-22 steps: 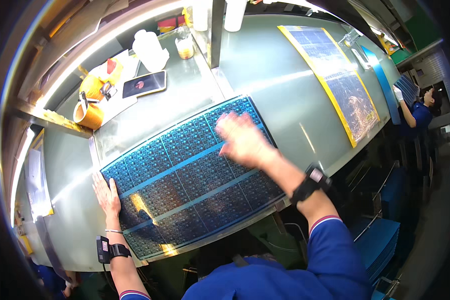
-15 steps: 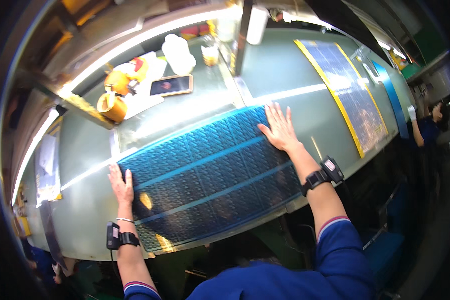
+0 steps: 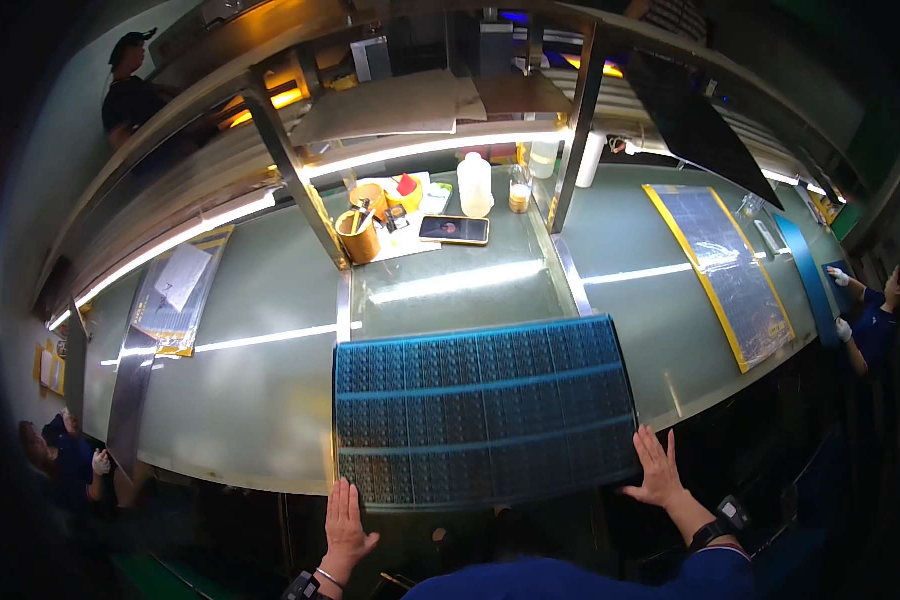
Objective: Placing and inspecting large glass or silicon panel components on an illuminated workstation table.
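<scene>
A large dark panel (image 3: pixel 485 415) with a fine repeating pattern and blue bands lies on the glass-topped bench (image 3: pixel 450 285), its near part reaching over the front edge. My left hand (image 3: pixel 346 528) is at the panel's near left corner, fingers straight and close together, thumb apart. At the near right edge is my right hand (image 3: pixel 658 472), with fingers outstretched and thumb spread toward the panel. Both hands are open, palms toward the panel's sides; whether the palms press on it is hard to tell.
Behind the panel stand a phone (image 3: pixel 454 230), a white bottle (image 3: pixel 476 186) and a cup of pens (image 3: pixel 358 238). Yellow-edged sheets lie right (image 3: pixel 722 270) and left (image 3: pixel 182 290). Shelf posts (image 3: pixel 577 130) rise at the back. Co-workers are at right (image 3: pixel 875 320) and left (image 3: pixel 75 460).
Both hands have moved from the panel's upper part and left side to its near corners. The view has tilted up and the panel appears straighter.
</scene>
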`<state>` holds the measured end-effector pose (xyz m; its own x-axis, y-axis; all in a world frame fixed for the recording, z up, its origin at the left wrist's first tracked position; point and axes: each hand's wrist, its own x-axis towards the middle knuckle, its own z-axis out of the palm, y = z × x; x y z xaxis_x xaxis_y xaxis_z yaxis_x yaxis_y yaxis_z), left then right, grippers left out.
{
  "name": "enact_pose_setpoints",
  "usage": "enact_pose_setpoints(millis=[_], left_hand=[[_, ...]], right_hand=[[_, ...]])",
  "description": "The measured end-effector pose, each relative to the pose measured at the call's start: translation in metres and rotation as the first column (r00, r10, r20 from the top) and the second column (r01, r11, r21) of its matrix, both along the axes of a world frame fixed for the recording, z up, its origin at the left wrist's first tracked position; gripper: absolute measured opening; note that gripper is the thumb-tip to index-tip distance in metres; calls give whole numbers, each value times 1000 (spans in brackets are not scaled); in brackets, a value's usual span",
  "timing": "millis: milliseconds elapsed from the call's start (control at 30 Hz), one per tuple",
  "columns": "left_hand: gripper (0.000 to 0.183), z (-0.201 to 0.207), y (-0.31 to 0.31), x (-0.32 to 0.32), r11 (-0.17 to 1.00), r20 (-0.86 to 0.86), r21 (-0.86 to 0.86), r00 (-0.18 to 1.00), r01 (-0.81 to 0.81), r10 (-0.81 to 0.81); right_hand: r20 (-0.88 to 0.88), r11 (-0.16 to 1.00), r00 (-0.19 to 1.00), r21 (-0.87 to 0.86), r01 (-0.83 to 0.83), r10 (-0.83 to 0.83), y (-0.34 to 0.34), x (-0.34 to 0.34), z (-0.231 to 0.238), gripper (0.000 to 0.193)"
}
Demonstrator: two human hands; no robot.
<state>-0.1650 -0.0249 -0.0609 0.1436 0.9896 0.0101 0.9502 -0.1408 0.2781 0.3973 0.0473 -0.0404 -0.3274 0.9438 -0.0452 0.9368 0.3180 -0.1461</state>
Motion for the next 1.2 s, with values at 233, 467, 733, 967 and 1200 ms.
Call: enact_pose_setpoints(millis=[233, 467, 733, 967, 1200], left_hand=[[37, 22, 3, -83, 877, -115, 446, 983, 182, -145], [9, 280, 90, -110, 826, -187, 562, 979, 43, 76], [61, 441, 128, 33, 126, -76, 985, 950, 119, -301], [41, 307, 129, 15, 734, 277, 670, 955, -114, -105], [30, 203, 81, -12, 833, 530, 358, 826, -422, 191]], right_hand=[[-72, 919, 947, 274, -284, 314, -25, -14, -21, 52], [-683, 830, 592, 556, 40, 428, 34, -50, 54, 20], [-885, 489, -72, 185, 852, 460, 182, -37, 120, 21], [-797, 741, -427, 39, 670, 428, 293, -14, 264, 41], [-653, 896, -665, 50, 441, 363, 416, 22, 345, 21]])
